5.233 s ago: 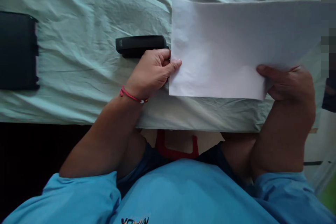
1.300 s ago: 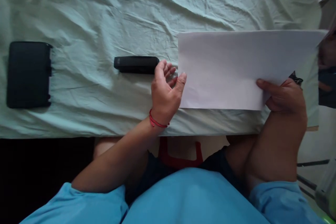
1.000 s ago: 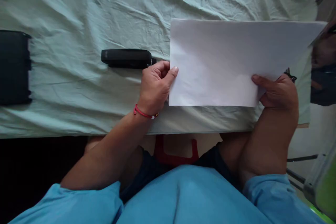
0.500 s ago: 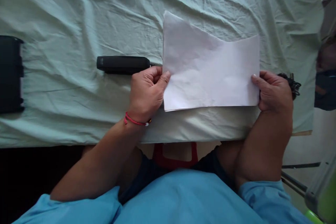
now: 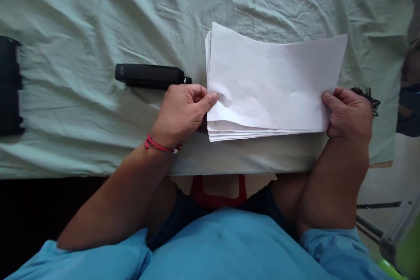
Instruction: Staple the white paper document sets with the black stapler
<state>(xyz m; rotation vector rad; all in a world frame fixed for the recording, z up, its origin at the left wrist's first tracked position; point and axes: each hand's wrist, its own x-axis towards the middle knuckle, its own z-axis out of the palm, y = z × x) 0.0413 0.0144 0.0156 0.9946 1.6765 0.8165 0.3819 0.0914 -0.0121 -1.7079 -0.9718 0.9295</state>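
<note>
A stack of white paper sheets [image 5: 272, 83] is held up over the cloth between my two hands. My left hand [image 5: 183, 109], with a red string bracelet at the wrist, pinches the left edge between thumb and fingers. At the opposite edge my right hand [image 5: 349, 111] grips the sheets, thumb on top. Several sheets are fanned slightly apart along the left and lower edges. The top sheet bulges near my left thumb. Just beyond my left hand lies a black oblong device [image 5: 149, 76] with a metallic end; what it is I cannot tell.
A pale green wrinkled cloth [image 5: 82, 118] covers the table. At the far left sits a black case-like object [image 5: 9, 87]. A small dark bundle [image 5: 372, 100], perhaps keys, lies partly hidden behind my right hand. Below the table edge shows a red frame [image 5: 218, 201].
The sheets have slid apart at the left and lower edges, where they were nearly aligned. The upper right corner has swung outward. Both hands keep their hold.
</note>
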